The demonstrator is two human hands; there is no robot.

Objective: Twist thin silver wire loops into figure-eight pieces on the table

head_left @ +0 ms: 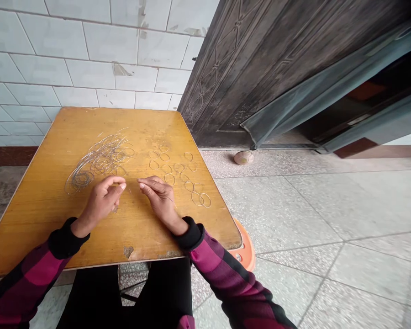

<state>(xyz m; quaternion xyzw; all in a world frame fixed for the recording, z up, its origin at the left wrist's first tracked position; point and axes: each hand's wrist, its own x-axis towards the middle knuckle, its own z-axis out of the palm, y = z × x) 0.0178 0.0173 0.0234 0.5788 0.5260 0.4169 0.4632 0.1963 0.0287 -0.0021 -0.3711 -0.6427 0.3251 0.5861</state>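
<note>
Head view: the person sits at a wooden table (55,237), and both hands work over its middle, somewhat nearer to the near edge. The left hand (101,201) and the right hand (159,198) are each closed in a pinch, thumb against forefinger, with the fingertips turned toward each other and only a small gap between them. A thin wire (129,188) seems to run across that gap. It shows only faintly, so how far it goes inside each hand cannot be told. Such a fine grip probably suits a strand too thin for the whole hand to hold. The wrists are low over the wood, which likely keeps the fingers steady.

A loose wire tangle (96,160) lies toward the far left corner, just beyond the left hand, silver-grey and curled in many overlapping loops. Small wire rings (178,176) lie toward the right edge, beyond the right hand. They are flat and round; most lie singly, and a few touch or overlap. Probably they are spread apart so that they do not catch on each other or mix with the tangle.

An orange stool (246,251) shows under the near right corner.
</note>
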